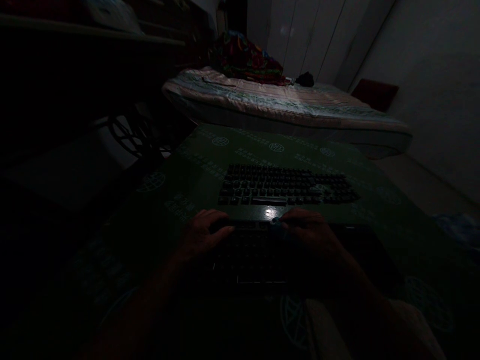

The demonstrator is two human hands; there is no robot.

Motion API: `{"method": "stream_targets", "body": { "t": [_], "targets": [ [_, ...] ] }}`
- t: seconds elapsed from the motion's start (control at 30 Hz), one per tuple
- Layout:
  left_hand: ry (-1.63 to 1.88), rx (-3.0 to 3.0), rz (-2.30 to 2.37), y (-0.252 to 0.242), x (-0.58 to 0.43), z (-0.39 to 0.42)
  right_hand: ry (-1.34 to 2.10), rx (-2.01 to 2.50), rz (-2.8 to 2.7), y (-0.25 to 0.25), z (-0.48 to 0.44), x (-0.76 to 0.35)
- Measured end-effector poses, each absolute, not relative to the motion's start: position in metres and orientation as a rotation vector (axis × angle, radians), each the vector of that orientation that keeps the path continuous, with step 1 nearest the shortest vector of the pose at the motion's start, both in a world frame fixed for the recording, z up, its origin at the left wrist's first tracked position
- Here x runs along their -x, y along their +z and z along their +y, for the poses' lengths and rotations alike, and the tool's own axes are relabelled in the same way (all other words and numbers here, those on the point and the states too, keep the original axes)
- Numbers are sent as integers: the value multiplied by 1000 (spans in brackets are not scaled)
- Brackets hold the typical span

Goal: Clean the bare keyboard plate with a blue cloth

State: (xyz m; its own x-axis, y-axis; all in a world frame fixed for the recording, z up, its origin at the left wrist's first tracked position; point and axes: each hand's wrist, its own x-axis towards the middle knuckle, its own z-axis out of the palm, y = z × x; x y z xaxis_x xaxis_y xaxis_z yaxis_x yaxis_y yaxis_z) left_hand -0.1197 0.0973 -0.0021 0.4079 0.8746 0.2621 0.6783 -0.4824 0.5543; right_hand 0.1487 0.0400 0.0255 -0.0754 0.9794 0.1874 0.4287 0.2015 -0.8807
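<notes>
Our keyboard (251,245) lies on the near part of the table (180,180), its dark bed so dim that we make out only faint outlines. We have our left hand (204,230) at its far edge, the grip narrow, thumb and fingers closed about the rim. Our right hand (311,232) pinches a small bluish thing (276,225) against that same edge; it is too dark for us to say what it is.

Just beyond, loose keys (270,187) lie in rows on the table, green showing between them. The tabletop is green, printed with pale globes and lettering, and a bright glint shines between the keys and the keyboard. Something pale (326,320), partly behind our right forearm, shows at the near side.

Past the table's far end we see a bed (292,102) with a striped, patterned cover, a red flowered blanket (247,60) heaped on it and a black bundle (305,80) nearby. Pale panelled doors (311,35) stand behind, a bare wall (435,65) runs along the right, and a spoked wheel (127,135) sits in the shadows to our left, below a shelf (157,39).
</notes>
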Motion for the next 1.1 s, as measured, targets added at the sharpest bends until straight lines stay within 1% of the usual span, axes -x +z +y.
{"method": "stream_targets", "body": {
  "t": [1.1],
  "targets": [
    [710, -2300, 1339, -2, 121, 99, 960, 1467, -1563, 32, 38, -167]
  ]
}}
